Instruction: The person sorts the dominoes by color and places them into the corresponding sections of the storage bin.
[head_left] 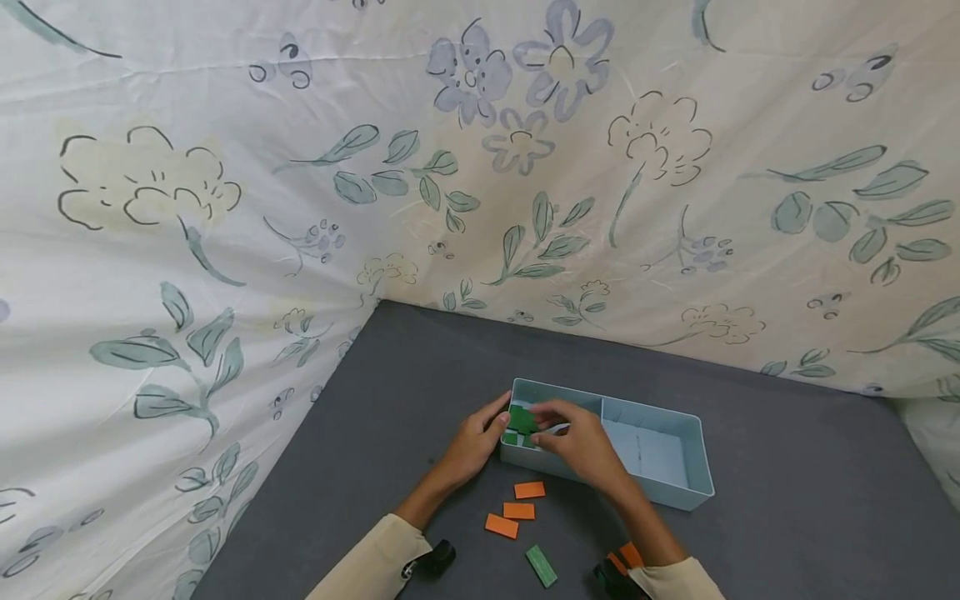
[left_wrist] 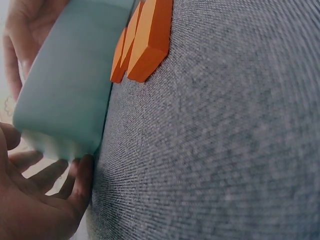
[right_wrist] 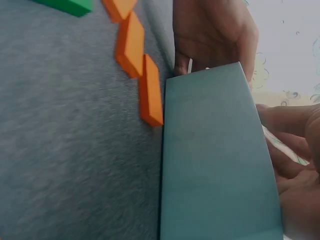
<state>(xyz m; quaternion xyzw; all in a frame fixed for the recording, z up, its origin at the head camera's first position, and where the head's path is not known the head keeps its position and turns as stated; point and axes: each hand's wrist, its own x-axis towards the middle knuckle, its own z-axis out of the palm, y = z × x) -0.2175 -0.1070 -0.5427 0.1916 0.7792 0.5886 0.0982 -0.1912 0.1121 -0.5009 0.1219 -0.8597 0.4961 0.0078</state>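
A light blue box [head_left: 656,487] with two compartments sits on the dark cloth. My left hand [head_left: 470,442] holds its left end, with the fingers against the outside of the end wall in the left wrist view and the thumb at the rim. Over the left compartment, my right hand [head_left: 581,437] pinches a green block [head_left: 522,418] between thumb and fingers. More green blocks [head_left: 510,438] lie in that compartment, partly hidden by the hand. In the right wrist view, the box wall [right_wrist: 215,160] hides most of what the right fingertips hold.
Three orange blocks [head_left: 519,511] lie in front of the box. A green block [head_left: 542,567] is nearer to me, and further orange blocks [head_left: 630,554] show beside the right wrist. Floral cloth [head_left: 465,208] hangs behind and to the left of the dark surface [head_left: 420,375].
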